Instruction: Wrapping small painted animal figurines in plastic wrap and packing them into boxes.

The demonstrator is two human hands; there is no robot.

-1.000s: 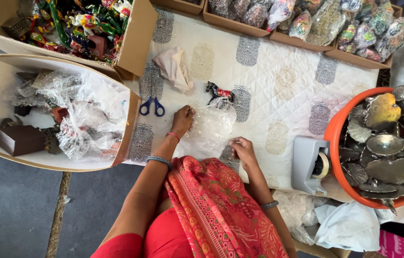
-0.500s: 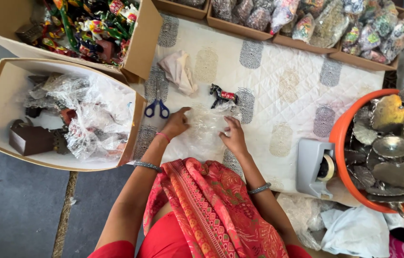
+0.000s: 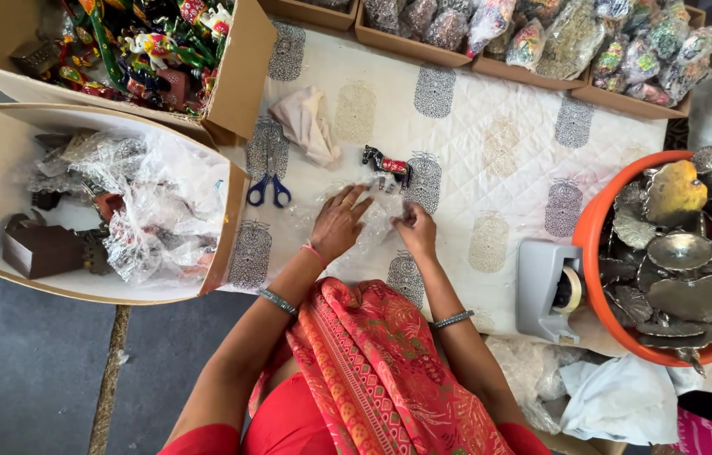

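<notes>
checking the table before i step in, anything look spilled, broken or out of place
Nothing stands out. The left hand and right hand press on clear wrap; the small painted horse stands upright, scissors lie flat.

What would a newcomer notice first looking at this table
Both hands, left hand and right hand, press on a clear plastic sheet at the table's near edge, with a small painted horse figurine just beyond. An orange tub of metal dishes sits at the right, blue-handled scissors to the left.

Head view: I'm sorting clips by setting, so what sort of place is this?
Probably a handicraft packing table: a painted toy horse by clear wrap, boxes of bright toys, and a tape dispenser.
</notes>
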